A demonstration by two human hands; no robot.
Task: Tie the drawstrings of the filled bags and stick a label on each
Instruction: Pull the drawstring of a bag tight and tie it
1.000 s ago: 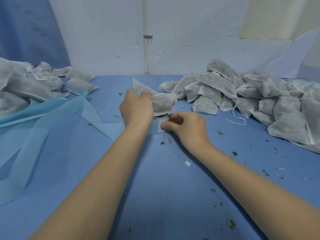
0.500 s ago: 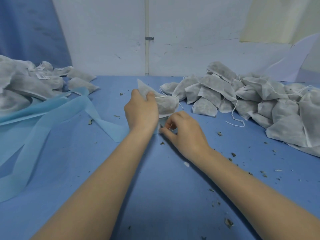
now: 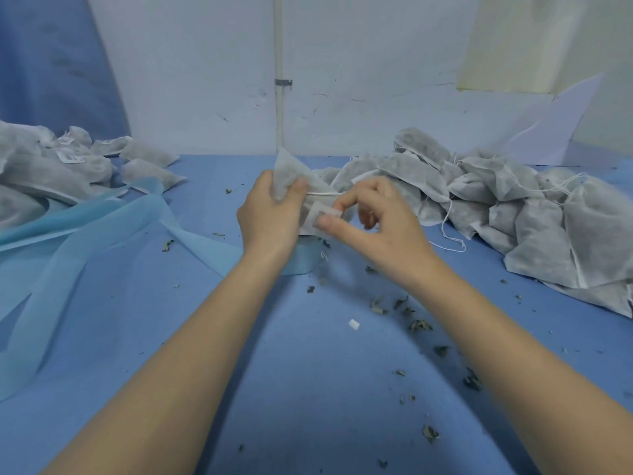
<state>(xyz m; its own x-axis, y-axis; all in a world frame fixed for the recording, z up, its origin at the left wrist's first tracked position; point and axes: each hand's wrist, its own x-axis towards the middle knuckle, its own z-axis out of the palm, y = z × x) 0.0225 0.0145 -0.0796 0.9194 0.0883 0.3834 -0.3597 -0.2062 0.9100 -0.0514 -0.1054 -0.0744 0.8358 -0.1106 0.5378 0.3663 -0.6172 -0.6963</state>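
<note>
At mid-frame the left hand (image 3: 270,214) grips the gathered neck of a filled grey non-woven drawstring bag (image 3: 291,173), while the right hand (image 3: 373,221) pinches a small white paper label (image 3: 322,212) between thumb and forefinger against its side, so labelling seems underway; next comes pressing it flat.

**A:** what kind of place is this? someone's home?

**B:** nah, looks like a small packing workshop. Big desk (image 3: 308,389) under blue cloth, a heap of filled grey bags (image 3: 513,200) on the right, a labelled pile (image 3: 68,162) on the left, dried herb crumbs (image 3: 419,325) all over, scuffed bare white wall (image 3: 359,80) behind.
</note>
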